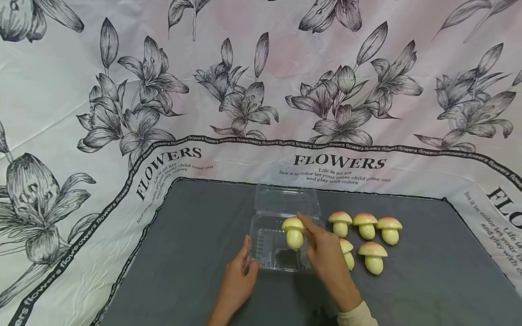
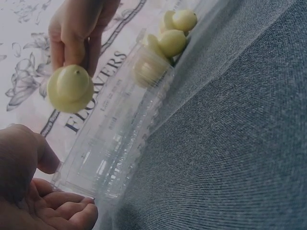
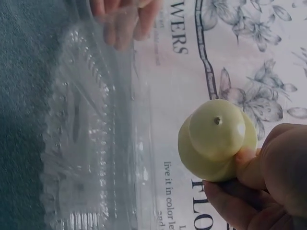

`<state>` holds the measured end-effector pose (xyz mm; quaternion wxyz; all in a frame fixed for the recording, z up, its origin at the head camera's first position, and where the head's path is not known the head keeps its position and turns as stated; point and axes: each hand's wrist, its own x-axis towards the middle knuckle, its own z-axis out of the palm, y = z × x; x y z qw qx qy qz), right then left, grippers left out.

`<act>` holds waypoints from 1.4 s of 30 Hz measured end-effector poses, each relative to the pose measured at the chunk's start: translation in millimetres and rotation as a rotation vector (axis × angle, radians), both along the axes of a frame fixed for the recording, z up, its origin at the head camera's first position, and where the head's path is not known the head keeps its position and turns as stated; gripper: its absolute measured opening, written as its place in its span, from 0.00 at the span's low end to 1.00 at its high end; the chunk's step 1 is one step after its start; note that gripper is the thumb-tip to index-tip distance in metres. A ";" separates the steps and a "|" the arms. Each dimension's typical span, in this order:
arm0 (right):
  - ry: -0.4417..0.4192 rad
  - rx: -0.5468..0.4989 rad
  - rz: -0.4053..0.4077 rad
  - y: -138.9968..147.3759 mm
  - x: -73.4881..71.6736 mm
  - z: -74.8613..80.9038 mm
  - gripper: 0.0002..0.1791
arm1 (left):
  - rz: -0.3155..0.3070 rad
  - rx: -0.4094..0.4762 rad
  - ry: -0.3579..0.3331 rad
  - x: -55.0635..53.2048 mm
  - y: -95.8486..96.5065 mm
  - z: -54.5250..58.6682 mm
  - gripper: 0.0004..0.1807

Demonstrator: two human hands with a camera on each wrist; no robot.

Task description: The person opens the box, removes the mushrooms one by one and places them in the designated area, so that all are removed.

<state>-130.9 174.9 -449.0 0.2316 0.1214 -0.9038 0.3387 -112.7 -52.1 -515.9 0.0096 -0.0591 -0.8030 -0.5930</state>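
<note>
My right hand [image 1: 326, 256] pinches a yellow toy mushroom [image 1: 294, 235] by its cap, above a clear plastic clamshell box [image 1: 267, 246]. In the right wrist view the held mushroom [image 3: 218, 132] shows its round stem end with a small dark dot. At the box's left side, my left hand [image 1: 238, 278] holds the edge, thumb [image 2: 45, 155] on one side and fingers curled on the other. The box's hinged lid [image 1: 285, 202] lies folded back, away from me.
Several more yellow mushrooms with reddish cap tops, one of them a front mushroom [image 1: 373, 258], lie right of the box; my right hand partly covers one. The dark grey table [image 1: 195, 235] is bordered by a white flower-printed cloth [image 1: 244, 154] that rises behind.
</note>
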 end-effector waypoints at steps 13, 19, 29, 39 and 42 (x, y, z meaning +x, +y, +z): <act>0.052 0.023 -0.083 30.1 2.2 8.4 0.26 | 0.020 -0.005 0.058 -0.7 -2.6 -0.4 0.38; 0.072 0.016 -0.167 54.3 4.0 12.3 0.26 | 0.010 -0.005 0.072 0.1 -0.9 -0.7 0.37; 0.096 0.033 -0.325 102.3 10.4 10.6 0.25 | -0.002 0.001 0.073 0.3 1.1 -1.2 0.37; 0.103 0.041 -0.414 135.7 15.3 7.0 0.24 | -0.006 -0.003 0.023 -1.0 -1.5 -1.3 0.38; 0.065 0.036 -0.462 144.0 17.6 5.7 0.23 | -0.001 0.003 0.029 -0.7 -2.8 -1.8 0.38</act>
